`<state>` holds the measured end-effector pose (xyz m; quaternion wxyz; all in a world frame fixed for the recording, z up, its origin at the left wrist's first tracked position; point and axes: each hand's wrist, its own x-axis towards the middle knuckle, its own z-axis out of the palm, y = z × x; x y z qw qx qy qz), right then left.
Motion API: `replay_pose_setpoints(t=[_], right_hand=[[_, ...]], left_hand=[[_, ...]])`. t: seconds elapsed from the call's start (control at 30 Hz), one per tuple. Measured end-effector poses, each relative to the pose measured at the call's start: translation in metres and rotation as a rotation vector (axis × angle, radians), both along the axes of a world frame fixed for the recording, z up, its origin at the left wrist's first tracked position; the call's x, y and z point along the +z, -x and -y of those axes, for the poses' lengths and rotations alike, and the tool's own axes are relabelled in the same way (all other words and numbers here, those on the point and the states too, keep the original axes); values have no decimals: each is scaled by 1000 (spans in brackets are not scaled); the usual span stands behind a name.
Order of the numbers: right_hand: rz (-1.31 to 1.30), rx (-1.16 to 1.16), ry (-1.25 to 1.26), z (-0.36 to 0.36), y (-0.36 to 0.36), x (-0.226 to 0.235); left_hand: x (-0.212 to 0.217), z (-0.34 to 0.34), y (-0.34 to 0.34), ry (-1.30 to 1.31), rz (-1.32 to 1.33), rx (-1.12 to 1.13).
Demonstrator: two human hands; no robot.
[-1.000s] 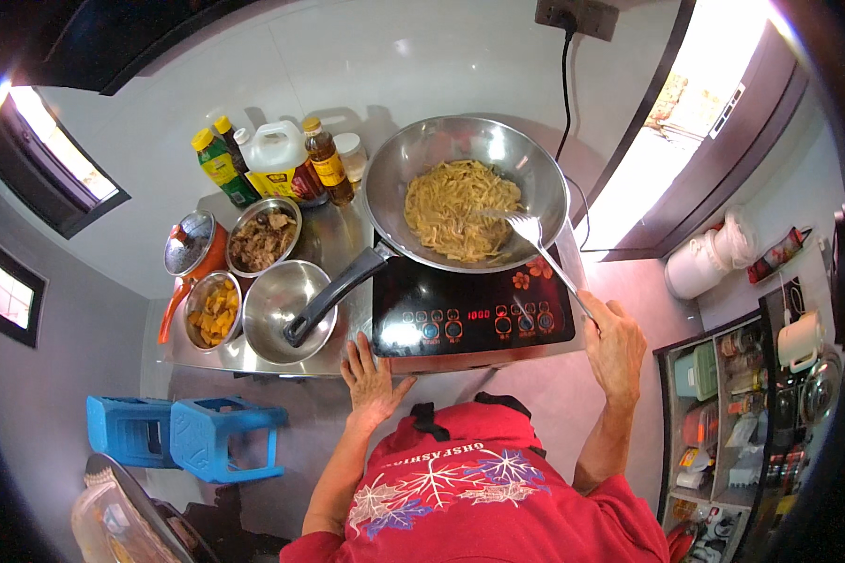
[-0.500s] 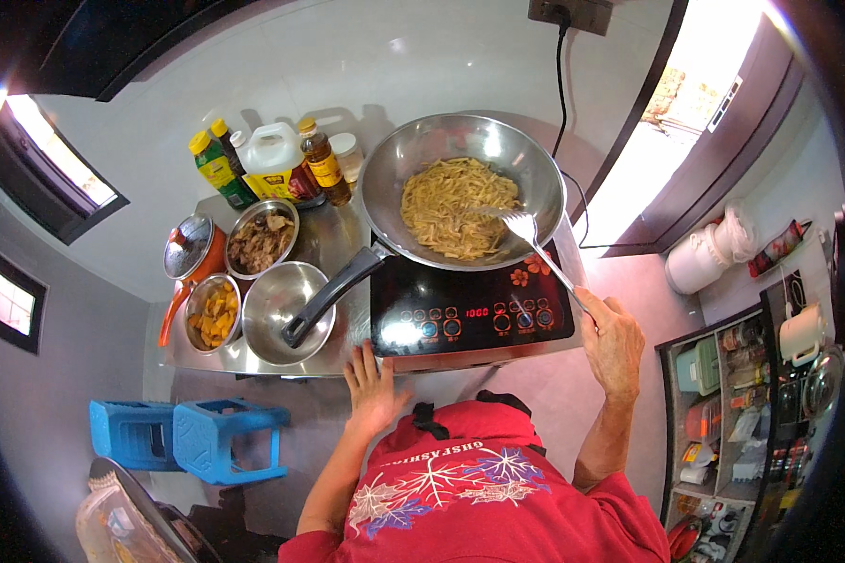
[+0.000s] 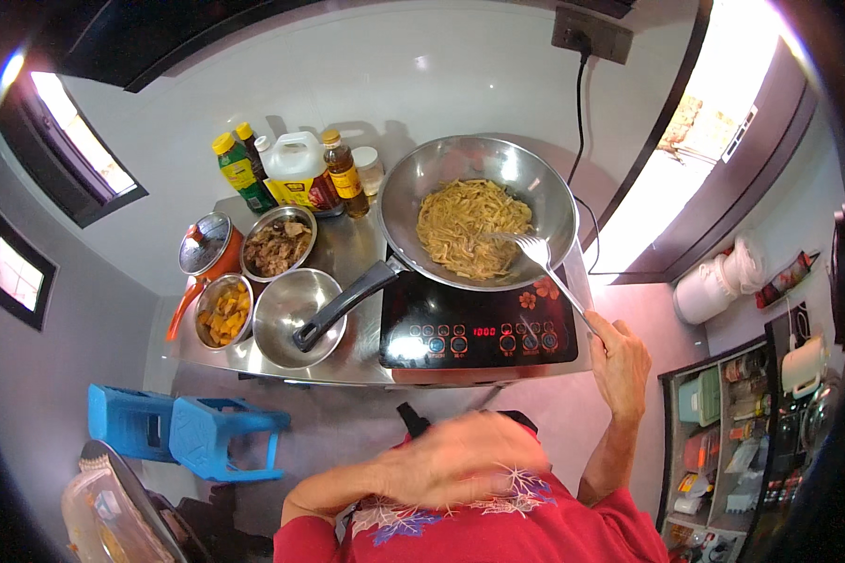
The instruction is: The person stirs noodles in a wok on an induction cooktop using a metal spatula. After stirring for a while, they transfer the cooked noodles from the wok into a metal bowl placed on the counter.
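My right hand (image 3: 620,368) is closed around the handle of a metal slotted spatula (image 3: 537,251). The spatula's head rests at the right edge of a heap of yellow-brown shredded food (image 3: 469,225). That heap lies inside a large steel wok (image 3: 545,178), which sits on a black induction cooker (image 3: 483,324) with its display lit. The wok's black handle (image 3: 347,302) reaches left over an empty steel bowl (image 3: 286,314). My left hand (image 3: 474,458) is raised in front of my red shirt, away from the counter; motion smears its fingers.
A bowl of orange chunks (image 3: 223,314), a bowl of brown meat pieces (image 3: 279,244) and a lidded orange pot (image 3: 209,246) stand left. Behind them are several bottles (image 3: 343,174). Blue stools (image 3: 221,436) stand below left; a shelf unit (image 3: 723,441) is at right.
My left hand has left the counter's front edge and swung to the right, across my chest. My right hand keeps the spatula in the wok. The whole view has shifted slightly.
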<state>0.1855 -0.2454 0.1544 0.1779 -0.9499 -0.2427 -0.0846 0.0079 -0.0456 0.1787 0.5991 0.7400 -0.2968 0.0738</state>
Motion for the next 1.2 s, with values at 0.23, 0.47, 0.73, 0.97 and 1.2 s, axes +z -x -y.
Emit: replay_pose_setpoints(t=[0.23, 0.47, 0.73, 0.97, 1.2], right_hand=[[-12, 27, -42, 8, -3, -10], [-90, 0, -68, -5, 4, 0], [-48, -42, -69, -8, 10, -7], [-53, -46, -59, -12, 22, -6], [-61, -72, -92, -21, 35, -4]], left_hand=[[61, 76, -13, 710, 99, -769], [67, 72, -15, 711, 133, -749], [64, 57, -11, 712, 124, -754], [65, 47, -5, 695, 101, -743], [61, 40, 6, 686, 87, -752]])
